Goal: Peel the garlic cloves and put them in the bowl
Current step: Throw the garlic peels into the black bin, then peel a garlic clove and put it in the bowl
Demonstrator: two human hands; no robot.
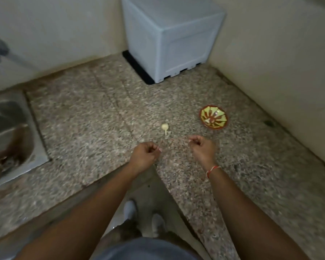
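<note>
- Head view: small pale garlic bulb with stem [165,127] lies mid-counter on the speckled granite counter [86,117]; red-rimmed, yellow-green patterned bowl [213,118] sits toward the right wall edge, apart from it
- left hand [145,156] and right hand [202,147] hover near the front edge, fingers curled; whether they pinch anything cannot be told

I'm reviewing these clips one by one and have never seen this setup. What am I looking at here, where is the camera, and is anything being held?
There is no machine: a person wears one wide-angle camera on the head, looking down at their own arms. They stand at a speckled stone counter. On it lie a garlic bulb with its stalk and, further right, a small patterned bowl. A sink sits at the left and a pale box at the back corner. The left hand and right hand hover with loosely curled fingers; neither visibly holds anything.
</note>
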